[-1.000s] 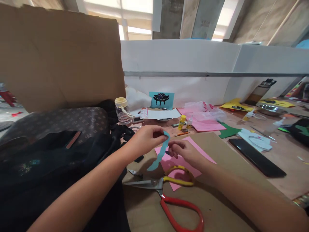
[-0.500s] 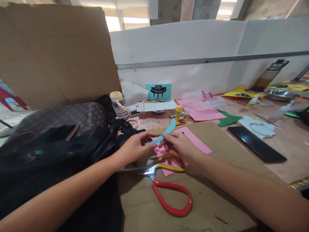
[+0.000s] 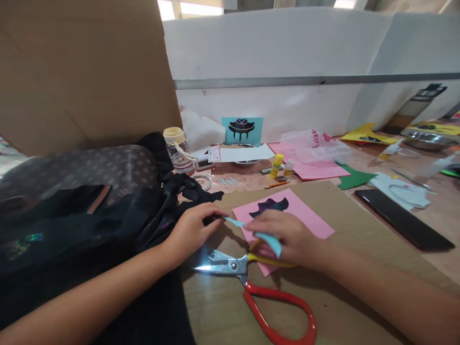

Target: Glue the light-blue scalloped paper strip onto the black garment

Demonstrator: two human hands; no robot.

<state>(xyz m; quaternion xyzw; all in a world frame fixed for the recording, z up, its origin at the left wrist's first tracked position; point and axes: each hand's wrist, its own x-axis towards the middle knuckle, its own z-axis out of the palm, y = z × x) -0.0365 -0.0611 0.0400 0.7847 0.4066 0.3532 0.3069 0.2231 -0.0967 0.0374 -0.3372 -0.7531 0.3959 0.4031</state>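
Note:
A curved light-blue paper strip (image 3: 269, 243) stretches between my two hands. My left hand (image 3: 196, 230) pinches its left end between thumb and fingers. Fingers closed, my right hand (image 3: 283, 235) grips it farther along, and the other end sticks out below; this hand is slightly blurred. Beneath lies a pink paper sheet (image 3: 305, 213) with a dark, wavy-edged cutout (image 3: 269, 206) on it. Scissors (image 3: 233, 266) with one red and one yellow handle rest partly open below my hands. My right hand covers part of the yellow handle; I cannot tell whether it touches it.
A cardboard sheet (image 3: 215, 306) lies under the work. Dark bags (image 3: 82, 182) fill the left side. Behind are a jar (image 3: 179, 153), a glue stick (image 3: 276, 166), a pencil (image 3: 276, 184) and a blue card (image 3: 242, 132). A black phone (image 3: 402, 220) lies to the right.
My right hand has moved down and right with the strip, turning over. The dark cutout on the pink sheet is now uncovered. The view has tilted down slightly.

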